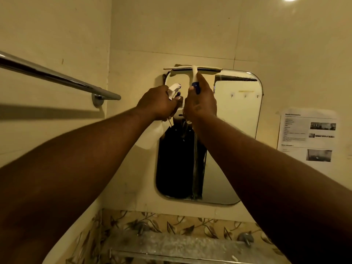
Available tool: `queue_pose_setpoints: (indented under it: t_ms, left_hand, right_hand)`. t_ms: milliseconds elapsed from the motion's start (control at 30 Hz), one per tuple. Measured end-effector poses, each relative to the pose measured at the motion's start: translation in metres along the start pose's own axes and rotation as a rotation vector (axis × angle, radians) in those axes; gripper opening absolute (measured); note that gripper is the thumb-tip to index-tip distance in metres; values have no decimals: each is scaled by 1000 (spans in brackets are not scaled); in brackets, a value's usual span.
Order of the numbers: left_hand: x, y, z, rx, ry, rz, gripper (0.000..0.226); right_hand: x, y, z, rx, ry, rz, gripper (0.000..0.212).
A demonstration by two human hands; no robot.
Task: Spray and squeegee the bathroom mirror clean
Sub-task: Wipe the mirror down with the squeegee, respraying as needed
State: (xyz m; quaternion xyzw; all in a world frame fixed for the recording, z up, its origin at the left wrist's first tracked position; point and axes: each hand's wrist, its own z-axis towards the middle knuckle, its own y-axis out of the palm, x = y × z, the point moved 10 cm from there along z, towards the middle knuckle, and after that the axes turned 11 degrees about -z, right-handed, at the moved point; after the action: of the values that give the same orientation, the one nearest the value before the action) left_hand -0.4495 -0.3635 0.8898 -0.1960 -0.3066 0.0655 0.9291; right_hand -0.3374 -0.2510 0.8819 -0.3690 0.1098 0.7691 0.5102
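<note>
Holding one spray bottle [174,91] tight in left hand [159,103] | right hand [200,103] wrapped round one squeegee [193,70] at top of mirror [238,115]

Towel rail [57,77] juts left of the mirror [238,130]; right wall lies clear.

White squeegee [193,69] blade level on rounded mirror [236,115] top edge, white spray bottle [174,90] beside

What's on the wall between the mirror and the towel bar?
Nothing is mounted there. In the head view, only bare cream wall separates the towel bar from the mirror, crossed by the left hand holding the spray bottle.
</note>
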Motion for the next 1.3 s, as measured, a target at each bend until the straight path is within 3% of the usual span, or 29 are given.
queue_pose_setpoints:
  t_ms: [100,333,500,733,967,1133,1300]
  left_hand:
    - [-5,9,-3,-43,-1,6,57]
    - [-17,26,-16,-116,-23,-69,42]
    - [-34,42,-40,-145,-10,60,43]
    - [-68,62,-84,-236,-134,-60,40]
    - [-99,88,-144,-250,-85,117,34]
    - [-131,106,-181,-320,-194,4,40]
    - [-142,120,-206,-305,-156,55,42]
  right_hand:
    - [6,1,-5,11,16,-5,50]
    - [39,12,-32,-8,59,-33,52]
    - [68,23,-57,-15,68,-80,49]
    - [100,30,-99,-59,105,-82,52]
    - [144,44,-160,-109,178,18,53]
    - [174,48,-198,-104,172,-61,51]
    - [198,49,-226,-115,204,-163,52]
